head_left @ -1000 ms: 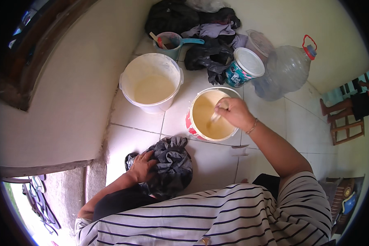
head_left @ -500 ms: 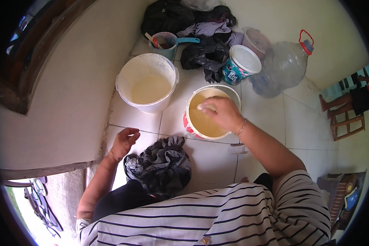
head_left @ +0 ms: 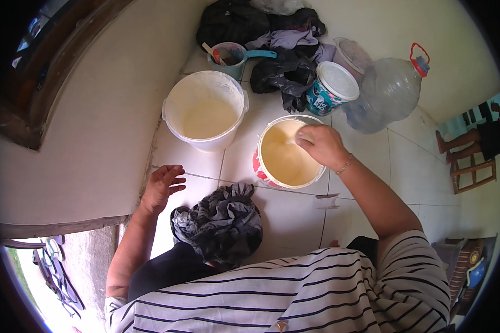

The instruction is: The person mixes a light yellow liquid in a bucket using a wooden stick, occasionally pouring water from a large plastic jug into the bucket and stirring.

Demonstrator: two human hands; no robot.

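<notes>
A round white bucket with red marks on its side (head_left: 265, 172) stands on the tiles, holding a cream-coloured liquid or powder mix (head_left: 289, 158). Over its right rim is my right hand (head_left: 323, 145), fingers drawn together and slightly blurred; what they hold, if anything, is hidden. My left hand (head_left: 164, 186) hovers near the wall, fingers apart, touching nothing. Just right of it lies a crumpled dark grey cloth (head_left: 219, 225) by my knee. A larger white bucket (head_left: 175, 130) beyond my left hand contains a similar cream-coloured material.
Behind the buckets are a blue dipper (head_left: 236, 69) with a brush in it, a black plastic bag (head_left: 283, 77), a lidded teal tub (head_left: 323, 100) and a big clear bottle (head_left: 386, 91). At far right another person's legs (head_left: 464, 144) show beside a wooden stool (head_left: 475, 175).
My right hand has moved right across the bucket, from above its middle to its right rim. My left hand has shifted slightly left, with its fingers spread more.
</notes>
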